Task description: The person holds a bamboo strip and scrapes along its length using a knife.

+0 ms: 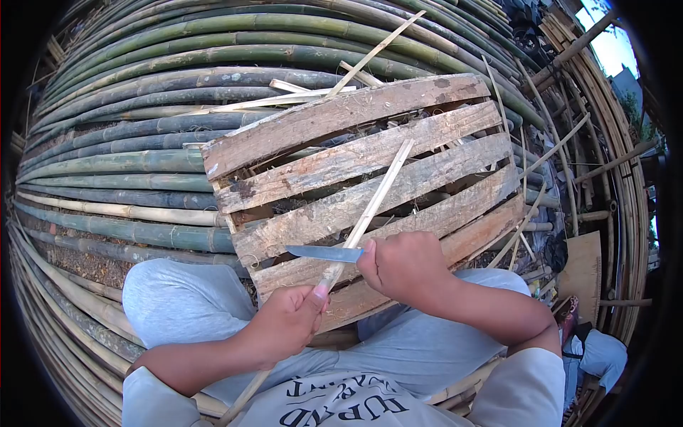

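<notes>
My left hand (pixel 293 317) is closed around a long, thin bamboo strip (pixel 378 196), which slants up and away across a slatted wooden pallet (pixel 370 174). The strip's lower end comes out below that hand toward my lap. My right hand (pixel 404 265) grips a knife, its handle hidden in the fist. The knife blade (pixel 324 252) points left and lies across the strip just above my left hand, touching or very close to it.
Many green bamboo poles (pixel 142 160) lie side by side beyond and left of the pallet. Loose split pieces (pixel 380 50) rest at its far edge. More poles stack at right (pixel 626 213), near a cardboard sheet (pixel 580 277). Another person's leg (pixel 601 356) shows at lower right.
</notes>
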Motion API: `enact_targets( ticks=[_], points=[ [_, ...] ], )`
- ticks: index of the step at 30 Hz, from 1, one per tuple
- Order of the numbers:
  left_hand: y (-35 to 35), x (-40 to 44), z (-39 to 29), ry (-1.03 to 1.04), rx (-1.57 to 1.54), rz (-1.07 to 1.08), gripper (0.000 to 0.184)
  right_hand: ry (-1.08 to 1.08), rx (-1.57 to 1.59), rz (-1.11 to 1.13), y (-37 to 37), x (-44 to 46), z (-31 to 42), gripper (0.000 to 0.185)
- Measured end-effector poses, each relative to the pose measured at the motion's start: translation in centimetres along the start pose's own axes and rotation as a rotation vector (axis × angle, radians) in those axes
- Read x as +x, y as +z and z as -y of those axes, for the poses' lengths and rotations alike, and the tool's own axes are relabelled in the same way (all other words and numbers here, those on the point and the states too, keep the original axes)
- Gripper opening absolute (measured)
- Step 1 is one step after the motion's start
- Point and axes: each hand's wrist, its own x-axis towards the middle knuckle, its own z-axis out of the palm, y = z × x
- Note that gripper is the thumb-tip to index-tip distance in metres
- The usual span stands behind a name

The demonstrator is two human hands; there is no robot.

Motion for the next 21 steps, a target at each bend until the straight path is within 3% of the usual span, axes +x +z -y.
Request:
enact_targets(
  ticks=[1, 5, 7, 9, 14, 17, 19, 21],
  points=[
    [0.3, -0.1, 0.2, 0.012, -0.005, 0.01, 0.041, -0.104, 0.029, 0.08, -0.2, -0.3, 0.2, 0.041],
    [-0.1, 0.3, 0.1, 0.052, -0.001, 0.01, 0.042, 0.054, 0.014, -0.077, 0.8, 2.1, -2.7, 0.039],
    [0.1, 0.2, 0.1, 0.04, -0.004, 0.005, 0.042, 0.064, -0.001, -0.038, 0.5, 0.8, -1.2, 0.039],
    [0.2, 0.1, 0.0, 0.022, -0.005, -0.004, 0.042, -0.092, 0.041, -0.005, 0.5, 0.0, -0.9, 0.04],
    [0.0, 0.2, 0.1, 0.002, -0.022, 0.024, 0.042, 0.158, -0.069, -0.07, 1.3, 2.5, -4.0, 0.042],
    [0.3, 0.0, 0.4, -0.003, -0.013, 0.019, 0.041, 0.018, -0.023, 0.03, 0.6, 0.7, -1.9, 0.045],
    [0.1, 0.0, 0.3, -0.01, -0.021, 0.022, 0.041, 0.001, 0.007, 0.016, 1.0, 1.8, -4.1, 0.046],
    [0.1, -0.1, 0.3, -0.015, -0.024, 0.04, 0.041, 0.254, -0.099, -0.14, 2.0, 3.8, -7.5, 0.046]
  ],
)
